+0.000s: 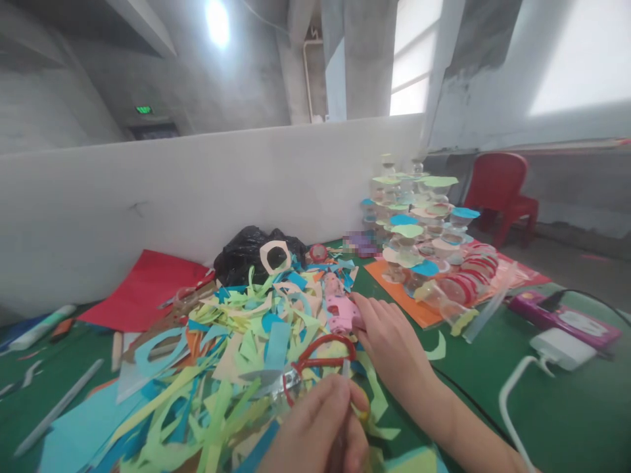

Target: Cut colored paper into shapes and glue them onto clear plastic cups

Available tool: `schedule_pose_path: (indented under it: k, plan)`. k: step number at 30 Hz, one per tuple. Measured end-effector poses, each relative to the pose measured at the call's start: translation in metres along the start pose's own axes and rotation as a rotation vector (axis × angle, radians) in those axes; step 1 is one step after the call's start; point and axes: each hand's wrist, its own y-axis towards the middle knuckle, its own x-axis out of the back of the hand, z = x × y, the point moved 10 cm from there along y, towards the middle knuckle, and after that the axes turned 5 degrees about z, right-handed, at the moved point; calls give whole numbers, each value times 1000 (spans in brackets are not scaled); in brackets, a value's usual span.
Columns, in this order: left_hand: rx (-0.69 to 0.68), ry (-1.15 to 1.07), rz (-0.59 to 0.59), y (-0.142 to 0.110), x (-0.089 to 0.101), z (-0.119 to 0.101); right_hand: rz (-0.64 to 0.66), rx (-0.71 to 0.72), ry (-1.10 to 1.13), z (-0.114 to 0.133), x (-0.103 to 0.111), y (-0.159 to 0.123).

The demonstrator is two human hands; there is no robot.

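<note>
My right hand (387, 335) reaches in from the lower right, its fingers closed on the side of a pink glue gun (340, 314) that lies at the edge of a paper scrap pile. Nearer to me, my left hand (320, 420) pinches a thin whitish stick (346, 369) that points upward; its lower part is hidden by the fingers. Just beyond the left hand lie scissors with a red handle (328, 361), resting on the scraps. Green, blue and peach paper offcuts (276, 341) surround both hands on the left.
At the right, plastic bottle pieces topped with paper discs (407, 230) stand stacked on orange paper (394, 286). A purple power strip (586, 325) carries a white charger (562, 348). Behind the scraps sits a black plastic bag (241, 253), with red paper (142, 292) to its left.
</note>
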Motion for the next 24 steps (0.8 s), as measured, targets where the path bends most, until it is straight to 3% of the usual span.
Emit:
schedule_pose_path:
  k: [4, 11, 24]
  plan:
    - [-1, 25, 4, 11, 2, 8, 19, -7, 39, 0, -2, -2]
    - [83, -124, -19, 6, 2, 4, 5, 2, 68, 3, 2, -6]
    - [38, -172, 20, 17, 2, 3, -63, -20, 44, 3, 9, -12]
